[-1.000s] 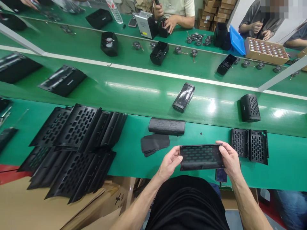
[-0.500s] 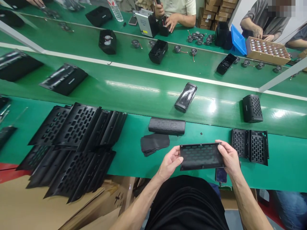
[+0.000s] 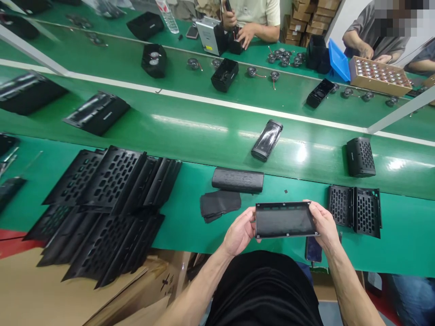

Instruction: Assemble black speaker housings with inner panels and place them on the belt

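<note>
Between my two hands is a black speaker grille panel (image 3: 286, 221), its hollow inner side facing up, with a dark sheet lying over most of its holes. My left hand (image 3: 239, 230) grips the panel's left end, fingers beneath it. At the opposite end my right hand (image 3: 322, 222) holds on, thumb at the upper right corner. A stack of black mesh cloth sheets (image 3: 220, 206) lies left of the panel, below a closed rounded grille cover (image 3: 238, 179). To the right, two perforated panels (image 3: 367, 212) rest side by side on the green table.
Stacked grille panels (image 3: 108, 181) fill the table's left side, overhanging a cardboard box (image 3: 112, 301). A phone (image 3: 313, 249) lies near the front edge. Speaker housings, including one (image 3: 360, 157) at right, sit on the green conveyor (image 3: 190, 140). Across it, co-workers handle parts beside a speaker-driver box (image 3: 379, 77).
The panel has tilted slightly in my hands, and its holes show less through the dark sheet. My left thumb has come off its inner face. Some housings on the conveyor have shifted slightly right.
</note>
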A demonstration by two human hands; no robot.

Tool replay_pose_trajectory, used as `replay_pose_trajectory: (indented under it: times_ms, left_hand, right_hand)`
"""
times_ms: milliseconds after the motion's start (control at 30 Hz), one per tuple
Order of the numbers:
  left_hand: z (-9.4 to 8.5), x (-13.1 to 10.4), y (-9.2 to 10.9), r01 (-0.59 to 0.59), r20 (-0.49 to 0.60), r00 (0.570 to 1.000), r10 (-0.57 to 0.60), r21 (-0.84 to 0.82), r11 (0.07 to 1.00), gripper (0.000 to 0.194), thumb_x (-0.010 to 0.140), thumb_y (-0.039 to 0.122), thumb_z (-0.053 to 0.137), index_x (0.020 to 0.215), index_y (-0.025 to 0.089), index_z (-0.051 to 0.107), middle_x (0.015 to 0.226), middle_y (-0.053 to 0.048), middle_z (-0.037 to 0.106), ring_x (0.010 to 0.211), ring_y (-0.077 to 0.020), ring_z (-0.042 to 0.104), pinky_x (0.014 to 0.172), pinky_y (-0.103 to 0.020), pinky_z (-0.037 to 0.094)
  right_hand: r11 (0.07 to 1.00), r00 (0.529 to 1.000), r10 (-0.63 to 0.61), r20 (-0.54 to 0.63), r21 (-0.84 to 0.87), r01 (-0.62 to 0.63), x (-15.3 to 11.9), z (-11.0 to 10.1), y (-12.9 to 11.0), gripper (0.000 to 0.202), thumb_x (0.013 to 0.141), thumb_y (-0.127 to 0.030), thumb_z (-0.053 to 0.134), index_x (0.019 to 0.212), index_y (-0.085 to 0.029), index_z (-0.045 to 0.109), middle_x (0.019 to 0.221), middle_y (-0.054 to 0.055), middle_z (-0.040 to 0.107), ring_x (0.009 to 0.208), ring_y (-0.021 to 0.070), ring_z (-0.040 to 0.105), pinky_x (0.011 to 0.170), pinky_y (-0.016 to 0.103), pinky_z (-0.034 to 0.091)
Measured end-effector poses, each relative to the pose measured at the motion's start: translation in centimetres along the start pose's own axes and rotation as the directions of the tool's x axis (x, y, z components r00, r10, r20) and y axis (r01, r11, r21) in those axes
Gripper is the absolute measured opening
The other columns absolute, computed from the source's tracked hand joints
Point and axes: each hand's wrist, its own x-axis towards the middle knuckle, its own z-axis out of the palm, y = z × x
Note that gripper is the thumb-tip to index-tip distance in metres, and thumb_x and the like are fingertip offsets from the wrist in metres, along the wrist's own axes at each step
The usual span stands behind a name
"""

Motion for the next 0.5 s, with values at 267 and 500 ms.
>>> replay_pose_trajectory:
  times_ms: [267, 500]
  left_hand:
    - [-0.9, 4.1, -0.5, 0.431, 0.179, 0.898, -0.401, -0.178, 0.885, 0.054, 0.097, 0.063, 0.053, 0.09, 0.013, 0.071, 0.079, -0.008, 0.076, 0.064, -0.0194, 0.071, 0.062, -0.028, 0.052]
    - [-1.5, 6.3, -0.8, 0.601, 0.418, 0.753, -0.508, -0.122, 0.79, 0.082, 0.09, 0.073, 0.051, 0.131, 0.003, 0.063, 0.092, -0.018, 0.08, 0.075, -0.0346, 0.074, 0.075, -0.044, 0.054]
  right_hand:
    - [0.991, 0.978, 0.127, 0.165, 0.014, -0.131, 0.8, 1.6, -1.1, 0.043, 0.057, -0.045, 0.099, 0.081, -0.017, 0.077, 0.068, 0.001, 0.074, 0.055, 0.0125, 0.062, 0.054, 0.021, 0.049]
    - [0.96, 0.904, 0.218, 0.367, -0.248, -0.131, 4.5, 4.3, -2.9, 0.046, 0.07, -0.054, 0.09, 0.091, -0.014, 0.078, 0.074, 0.007, 0.075, 0.062, 0.016, 0.068, 0.059, 0.023, 0.053]
